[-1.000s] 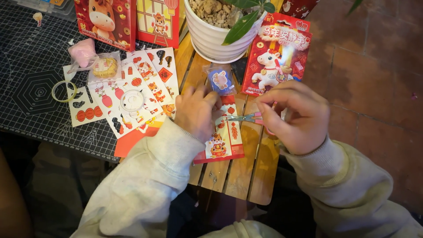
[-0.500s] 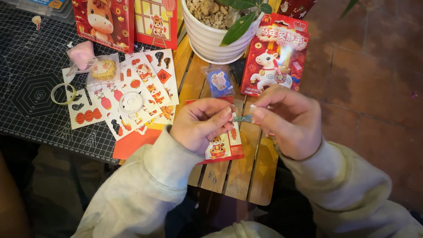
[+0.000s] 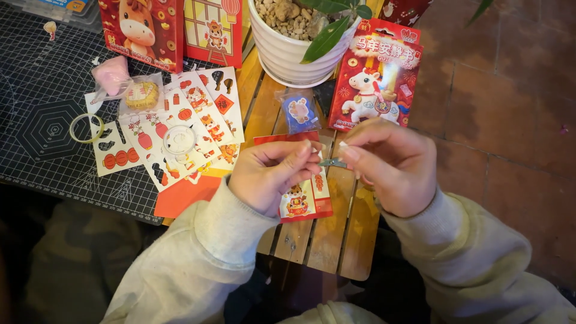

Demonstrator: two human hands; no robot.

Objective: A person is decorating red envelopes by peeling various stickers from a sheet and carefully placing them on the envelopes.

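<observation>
Fingertips meet over the wooden table (image 3: 312, 240): the left hand (image 3: 273, 174) and right hand (image 3: 390, 165) both pinch a tiny dark metal piece (image 3: 332, 162), held in the air just in front of the white flowerpot (image 3: 288, 57). It looks light, stiff and easy to drop, so gripping its two ends seems wise. Sticker sheets (image 3: 180, 129) lie left of the pot, a red packet (image 3: 375, 78) right.
</observation>
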